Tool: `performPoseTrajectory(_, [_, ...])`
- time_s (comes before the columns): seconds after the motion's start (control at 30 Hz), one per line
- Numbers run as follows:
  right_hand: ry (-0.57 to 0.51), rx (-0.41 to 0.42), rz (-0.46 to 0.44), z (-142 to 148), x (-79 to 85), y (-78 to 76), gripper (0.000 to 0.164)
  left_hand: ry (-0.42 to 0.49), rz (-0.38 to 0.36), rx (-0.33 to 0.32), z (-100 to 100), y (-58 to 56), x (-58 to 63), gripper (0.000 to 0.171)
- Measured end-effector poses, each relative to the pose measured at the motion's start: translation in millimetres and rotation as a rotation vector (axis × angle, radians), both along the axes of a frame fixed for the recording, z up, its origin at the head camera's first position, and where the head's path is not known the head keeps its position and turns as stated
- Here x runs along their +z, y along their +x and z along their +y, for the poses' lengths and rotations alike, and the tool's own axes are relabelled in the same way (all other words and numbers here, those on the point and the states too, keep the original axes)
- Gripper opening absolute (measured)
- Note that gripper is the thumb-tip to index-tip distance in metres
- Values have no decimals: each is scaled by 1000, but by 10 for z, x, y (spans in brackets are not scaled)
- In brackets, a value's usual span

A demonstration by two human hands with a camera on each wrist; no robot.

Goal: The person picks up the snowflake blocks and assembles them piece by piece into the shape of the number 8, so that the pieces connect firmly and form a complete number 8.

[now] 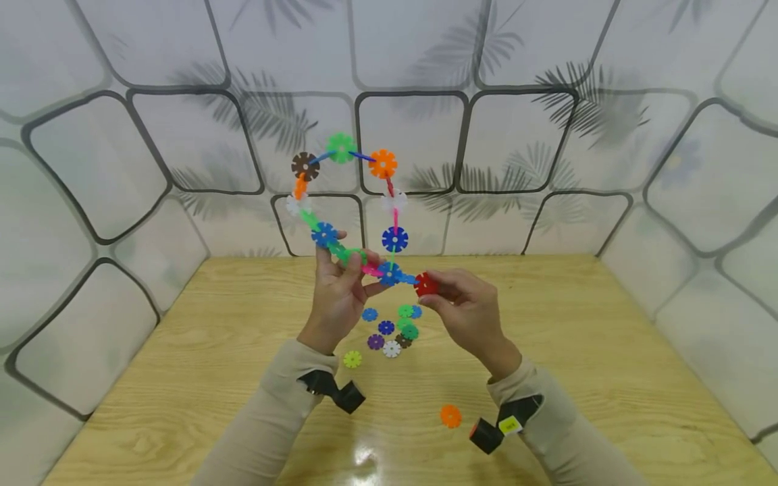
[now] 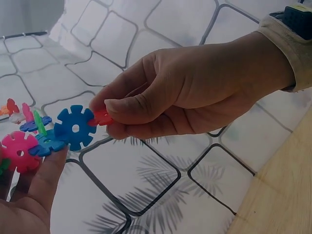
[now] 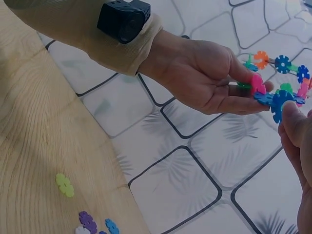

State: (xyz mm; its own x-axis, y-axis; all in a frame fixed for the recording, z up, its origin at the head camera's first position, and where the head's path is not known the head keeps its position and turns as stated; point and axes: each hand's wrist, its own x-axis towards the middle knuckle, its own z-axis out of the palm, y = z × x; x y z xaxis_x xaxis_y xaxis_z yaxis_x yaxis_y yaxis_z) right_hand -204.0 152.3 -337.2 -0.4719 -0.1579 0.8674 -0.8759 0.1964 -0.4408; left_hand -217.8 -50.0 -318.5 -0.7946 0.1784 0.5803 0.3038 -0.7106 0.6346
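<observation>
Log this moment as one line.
left hand: holds ring of linked discs | right hand: pinches red disc | red disc: touching blue disc | table: loose discs

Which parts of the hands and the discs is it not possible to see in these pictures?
Head view: right side of the red notched plastic disc, covered by the right hand.
Left wrist view: part of the left hand, cut off by the edge.
Right wrist view: lower part of the white notched disc, cut off below.

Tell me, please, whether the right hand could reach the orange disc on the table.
Probably yes: the orange disc lies uncovered, though the right hand would likely need to release the red disc first.
</observation>
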Motion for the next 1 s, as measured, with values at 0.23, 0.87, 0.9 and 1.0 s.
performPoseTrajectory(0.23, [2,31,16,17,-9,-16,45,-36,13,-12,21,4,0,26])
performPoseTrajectory(0.87, [803,161,-715,439,-617,-41,29,-35,-53,61,-120,-16,70,28])
performPoseTrajectory(0.9, [856,197,-749,457,-663,-25,29,-38,-61,64,-126,-13,70,28])
performPoseTrajectory(1.0, [959,256,-844,494,-781,28,30,-40,-76,65,-128,-13,66,27])
